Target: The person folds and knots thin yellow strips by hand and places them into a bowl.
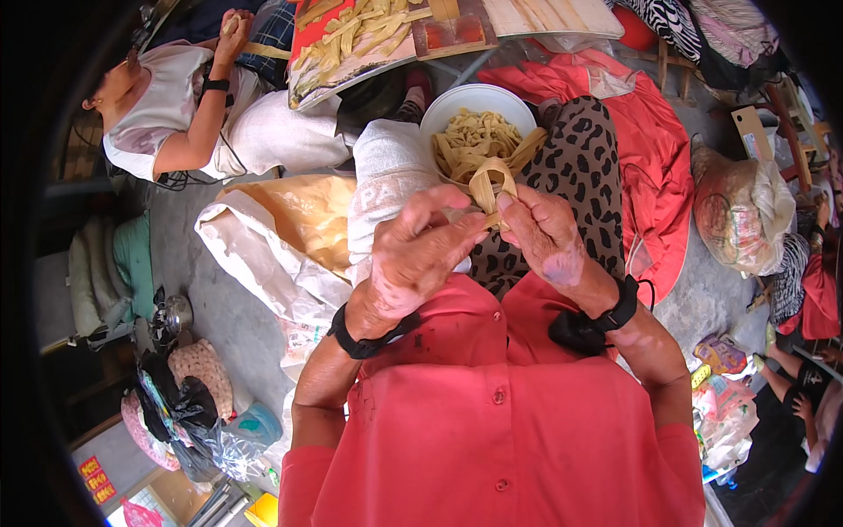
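Observation:
A flat tan strip (pixel 489 181), fibrous or leaf-like, is bent into a loop in front of my chest. My right hand (pixel 543 230) pinches the loop's base between thumb and fingers. From the other side, the fingertips of my left hand (pixel 421 247) meet a short folded end of the same strip; its thumb side is raised. Just beyond both hands, a white plastic basin (pixel 514 99) sits between my knees. Inside are long tan strips (pixel 461 158) and a heap of small folded pieces (pixel 484 125). Some strips hang over its right rim.
Ahead, a low table (pixel 395 59) bears more strips and a wooden block. At left sits another person (pixel 191 112), one hand raised. An open white sack (pixel 263 244) lies left of my leg, and red cloth (pixel 652 151) to the right. Farther right stands a full plastic bag (pixel 737 204).

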`<state>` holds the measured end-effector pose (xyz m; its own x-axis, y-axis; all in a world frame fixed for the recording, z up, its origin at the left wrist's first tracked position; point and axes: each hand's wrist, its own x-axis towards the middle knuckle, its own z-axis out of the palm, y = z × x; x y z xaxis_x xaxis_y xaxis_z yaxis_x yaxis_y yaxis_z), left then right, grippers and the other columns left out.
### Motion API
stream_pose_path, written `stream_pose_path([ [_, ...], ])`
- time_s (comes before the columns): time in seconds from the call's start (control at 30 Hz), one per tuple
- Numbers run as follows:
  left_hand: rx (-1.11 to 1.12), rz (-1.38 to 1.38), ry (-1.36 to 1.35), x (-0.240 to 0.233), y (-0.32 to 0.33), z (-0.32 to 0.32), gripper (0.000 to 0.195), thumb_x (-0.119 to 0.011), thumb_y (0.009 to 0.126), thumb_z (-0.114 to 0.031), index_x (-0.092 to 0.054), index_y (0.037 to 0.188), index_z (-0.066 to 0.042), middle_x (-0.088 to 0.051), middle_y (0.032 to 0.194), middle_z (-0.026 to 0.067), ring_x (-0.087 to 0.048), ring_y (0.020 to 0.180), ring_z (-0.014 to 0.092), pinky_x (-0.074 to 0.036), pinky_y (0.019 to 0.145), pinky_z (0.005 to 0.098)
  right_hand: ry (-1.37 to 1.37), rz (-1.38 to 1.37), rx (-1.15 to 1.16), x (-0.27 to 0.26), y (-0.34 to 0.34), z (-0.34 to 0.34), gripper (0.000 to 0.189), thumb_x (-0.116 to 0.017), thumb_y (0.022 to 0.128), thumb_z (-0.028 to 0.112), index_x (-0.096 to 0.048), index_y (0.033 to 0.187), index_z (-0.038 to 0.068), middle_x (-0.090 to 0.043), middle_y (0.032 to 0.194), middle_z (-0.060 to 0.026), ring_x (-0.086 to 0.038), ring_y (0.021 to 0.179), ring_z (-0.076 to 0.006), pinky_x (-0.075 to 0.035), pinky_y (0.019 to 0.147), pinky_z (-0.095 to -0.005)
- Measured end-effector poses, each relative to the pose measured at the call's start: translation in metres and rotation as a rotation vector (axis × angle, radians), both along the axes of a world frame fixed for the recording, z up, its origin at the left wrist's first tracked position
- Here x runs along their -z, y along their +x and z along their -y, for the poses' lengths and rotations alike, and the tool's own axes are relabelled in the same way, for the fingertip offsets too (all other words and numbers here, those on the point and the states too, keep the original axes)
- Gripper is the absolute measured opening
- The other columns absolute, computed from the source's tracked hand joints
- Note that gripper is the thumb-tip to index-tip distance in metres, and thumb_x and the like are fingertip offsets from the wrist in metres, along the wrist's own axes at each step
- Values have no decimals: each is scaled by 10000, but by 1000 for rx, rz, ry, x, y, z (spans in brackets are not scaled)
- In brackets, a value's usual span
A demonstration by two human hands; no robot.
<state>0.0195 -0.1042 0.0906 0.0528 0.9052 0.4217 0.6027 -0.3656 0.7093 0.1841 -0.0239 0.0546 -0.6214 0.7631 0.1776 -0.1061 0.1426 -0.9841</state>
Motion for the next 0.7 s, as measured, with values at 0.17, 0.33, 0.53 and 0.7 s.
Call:
stream_pose_path([
  [0.17, -114, 713, -356, 3, -4, -4, 321, -683, 754, 28, -603, 1063, -2, -575, 1052, 74, -582, 825, 121, -492, 731, 226, 72, -66, 63, 1, -4, 2, 223, -470, 928, 103, -466, 747, -28, -422, 529, -77, -396, 433, -168, -331, 430, -301],
  [0.33, -106, 1250, -454, 7, -3, -10, 360, -643, 787, 45, -522, 1124, 8, -592, 1031, 82, -598, 898, 128, -517, 789, 248, 198, 56, 12, -6, -1, 1, 204, -475, 928, 115, -470, 768, -12, -411, 519, -87, -393, 415, -185, -335, 424, -312],
  [0.53, -94, 1343, -515, 15, -4, -12, 263, -615, 814, 40, -538, 1064, 10, -607, 1001, 90, -612, 892, 146, -525, 805, 264, 291, 106, -44, -7, 0, 1, 160, -482, 925, 134, -505, 849, -6, -432, 540, -97, -415, 430, -197, -352, 438, -314],
  [0.7, -101, 1264, -532, 11, 0, -12, 236, -610, 825, 28, -587, 1061, 36, -607, 1054, 105, -606, 914, 142, -514, 801, 247, 348, 133, -70, -5, 0, 1, 134, -500, 905, 122, -513, 868, -6, -474, 579, -116, -472, 462, -223, -376, 458, -316],
])
